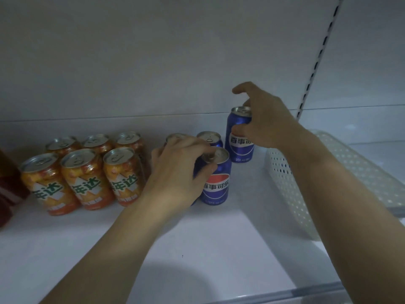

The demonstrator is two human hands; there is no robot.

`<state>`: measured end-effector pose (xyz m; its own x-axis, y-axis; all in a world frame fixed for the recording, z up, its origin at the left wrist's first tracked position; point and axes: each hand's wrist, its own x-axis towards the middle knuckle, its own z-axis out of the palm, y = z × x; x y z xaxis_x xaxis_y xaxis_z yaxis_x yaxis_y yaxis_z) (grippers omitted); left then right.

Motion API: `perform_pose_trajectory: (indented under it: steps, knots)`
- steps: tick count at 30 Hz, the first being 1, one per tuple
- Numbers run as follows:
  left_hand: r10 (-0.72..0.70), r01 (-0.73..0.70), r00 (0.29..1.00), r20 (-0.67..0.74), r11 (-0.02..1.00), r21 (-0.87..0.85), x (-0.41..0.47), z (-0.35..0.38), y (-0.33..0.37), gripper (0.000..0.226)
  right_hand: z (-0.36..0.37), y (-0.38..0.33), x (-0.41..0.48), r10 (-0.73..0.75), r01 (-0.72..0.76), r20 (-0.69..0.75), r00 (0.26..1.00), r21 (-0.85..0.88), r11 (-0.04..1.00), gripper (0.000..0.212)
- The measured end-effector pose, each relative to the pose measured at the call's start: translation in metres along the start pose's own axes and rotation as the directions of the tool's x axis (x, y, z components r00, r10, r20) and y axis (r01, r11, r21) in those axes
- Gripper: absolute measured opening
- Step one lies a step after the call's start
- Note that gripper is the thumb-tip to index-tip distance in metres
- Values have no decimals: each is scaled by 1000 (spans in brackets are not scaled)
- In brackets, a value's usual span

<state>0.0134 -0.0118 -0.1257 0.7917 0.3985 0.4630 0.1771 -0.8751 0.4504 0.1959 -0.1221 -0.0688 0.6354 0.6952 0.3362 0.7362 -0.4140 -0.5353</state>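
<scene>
Blue cans (215, 183), perhaps 5, between 6 orange cans (87, 178) and basket (285, 176).

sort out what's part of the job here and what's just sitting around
In hand: front blue can, gripped by the left hand; rear blue can, held by the right hand; third blue can behind.
Lying about: six orange cans, white perforated basket, red object at left edge.

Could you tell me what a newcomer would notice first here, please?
In the middle the left hand grips the front blue metal soda can by its top, while the right hand grips the rear blue metal soda can. Six orange metal soda cans stand in two rows at the left; a white perforated plastic basket sits at the right.
</scene>
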Motion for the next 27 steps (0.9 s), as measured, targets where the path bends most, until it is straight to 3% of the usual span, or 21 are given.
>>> perform_pose_trajectory:
  steps: [5,27]
  knots:
    - [5,-5,1000,3,1000,4,0,-1,0,26,26,6,1,45,-40,50,998,-92,995,78]
    - [21,-22,999,32,999,29,-4,-1,-2,36,37,10,3,118,-101,137,984,-125,987,83]
